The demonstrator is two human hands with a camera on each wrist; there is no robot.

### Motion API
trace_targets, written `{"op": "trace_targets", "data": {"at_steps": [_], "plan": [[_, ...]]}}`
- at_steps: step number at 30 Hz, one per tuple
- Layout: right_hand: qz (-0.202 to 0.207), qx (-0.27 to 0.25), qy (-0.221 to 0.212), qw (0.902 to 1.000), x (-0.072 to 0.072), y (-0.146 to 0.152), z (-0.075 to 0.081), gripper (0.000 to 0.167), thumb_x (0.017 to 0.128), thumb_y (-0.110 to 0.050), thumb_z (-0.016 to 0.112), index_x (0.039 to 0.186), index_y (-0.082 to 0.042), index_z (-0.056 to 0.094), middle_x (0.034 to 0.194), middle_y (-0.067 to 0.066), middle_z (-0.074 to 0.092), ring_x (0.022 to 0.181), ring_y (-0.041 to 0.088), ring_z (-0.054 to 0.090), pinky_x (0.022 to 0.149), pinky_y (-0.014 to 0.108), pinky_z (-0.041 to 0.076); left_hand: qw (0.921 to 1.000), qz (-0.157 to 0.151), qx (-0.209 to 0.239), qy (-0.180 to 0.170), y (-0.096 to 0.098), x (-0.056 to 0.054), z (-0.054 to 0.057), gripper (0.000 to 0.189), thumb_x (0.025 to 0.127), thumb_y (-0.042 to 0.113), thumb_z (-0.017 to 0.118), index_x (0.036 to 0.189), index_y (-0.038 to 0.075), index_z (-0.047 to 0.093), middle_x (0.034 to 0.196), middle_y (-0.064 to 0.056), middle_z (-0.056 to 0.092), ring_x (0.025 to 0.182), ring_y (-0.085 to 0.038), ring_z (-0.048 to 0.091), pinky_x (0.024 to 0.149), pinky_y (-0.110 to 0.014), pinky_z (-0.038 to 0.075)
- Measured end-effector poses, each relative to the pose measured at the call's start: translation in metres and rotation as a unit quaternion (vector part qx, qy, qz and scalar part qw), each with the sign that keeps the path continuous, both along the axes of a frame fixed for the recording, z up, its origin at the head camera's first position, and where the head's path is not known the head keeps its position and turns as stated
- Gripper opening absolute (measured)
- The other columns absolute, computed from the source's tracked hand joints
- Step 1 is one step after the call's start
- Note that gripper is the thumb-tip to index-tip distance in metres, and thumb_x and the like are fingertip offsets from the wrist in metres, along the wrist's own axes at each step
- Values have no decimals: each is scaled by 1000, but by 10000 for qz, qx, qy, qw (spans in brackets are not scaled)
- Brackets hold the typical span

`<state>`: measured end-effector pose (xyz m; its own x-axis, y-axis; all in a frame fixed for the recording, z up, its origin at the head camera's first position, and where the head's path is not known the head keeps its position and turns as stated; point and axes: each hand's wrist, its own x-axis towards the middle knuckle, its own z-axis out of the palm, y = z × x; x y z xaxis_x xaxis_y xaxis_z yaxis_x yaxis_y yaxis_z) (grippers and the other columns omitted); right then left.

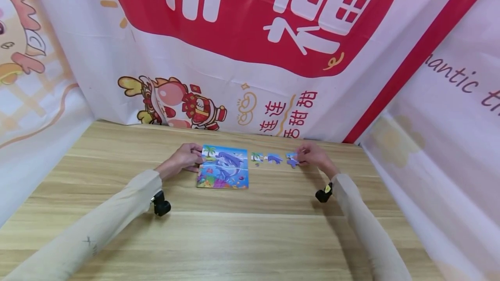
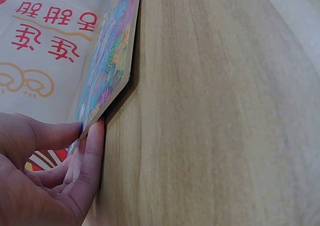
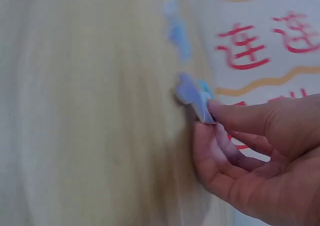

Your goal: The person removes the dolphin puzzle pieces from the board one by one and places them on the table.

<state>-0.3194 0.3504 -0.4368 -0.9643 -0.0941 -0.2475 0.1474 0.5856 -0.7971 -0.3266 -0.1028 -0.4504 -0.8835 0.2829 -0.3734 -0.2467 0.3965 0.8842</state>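
Cardboard dolphin jigsaw (image 1: pixel 224 169) in the left hand's (image 1: pixel 188 158) close pinch at ten o'clock; palm-tree piece (image 1: pixel 256 157) and dolphin piece (image 1: pixel 274 158) toward three.
Light pressure should keep it flat; the right hand (image 1: pixel 310 153), thumb and fingers nearly together, best grips its blue-purple piece (image 1: pixel 291 160) by the edge. Bright sea print, coral at six o'clock.

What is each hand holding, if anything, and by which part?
The left hand pinches the puzzle by its left edge; the right hand pinches a loose piece by its right edge, as the head view shows.
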Motion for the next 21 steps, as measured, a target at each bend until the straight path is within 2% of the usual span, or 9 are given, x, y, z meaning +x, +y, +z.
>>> {"op": "trace_targets", "data": {"at_steps": [2, 10, 16, 21], "plan": [[-125, 398, 96, 9991, 0, -3, -3, 31, 99, -1, 66, 126, 14, 62, 110, 21, 70, 83, 11, 67, 83, 33, 67, 10000, -2, 10, -12, 0, 0, 0, 55, 104, 4, 59, 153, -8, 37, 136, -24, 52, 105, -25, 62, 74, -28, 67], [-73, 972, 364, 9946, -2, -16, -8, 26, 98, 1, 65, 121, 14, 64, 101, 21, 71, 72, 12, 63, 63, 21, 58, 10000, 19, 14, -45, -1, 0, 0, 56, 104, 4, 60, 154, -7, 37, 137, -24, 52, 106, -25, 63, 74, -27, 67], [-67, 1350, 477, 9897, -5, -21, -7, 23, 98, 1, 66, 119, 10, 67, 103, 19, 70, 77, 15, 61, 64, 20, 54, 10000, 8, 47, -14, -2, -1, -1, 56, 104, 3, 59, 154, -8, 36, 138, -24, 52, 104, -24, 63, 74, -28, 67], [-82, 1374, 579, 9888, -5, -22, -7, 23, 97, 2, 67, 118, 11, 66, 103, 21, 69, 79, 16, 60, 63, 18, 52, 9999, 1, 106, -35, -1, -2, -2, 55, 104, 2, 58, 154, -8, 36, 139, -24, 52, 102, -23, 63, 73, -27, 67]]}}
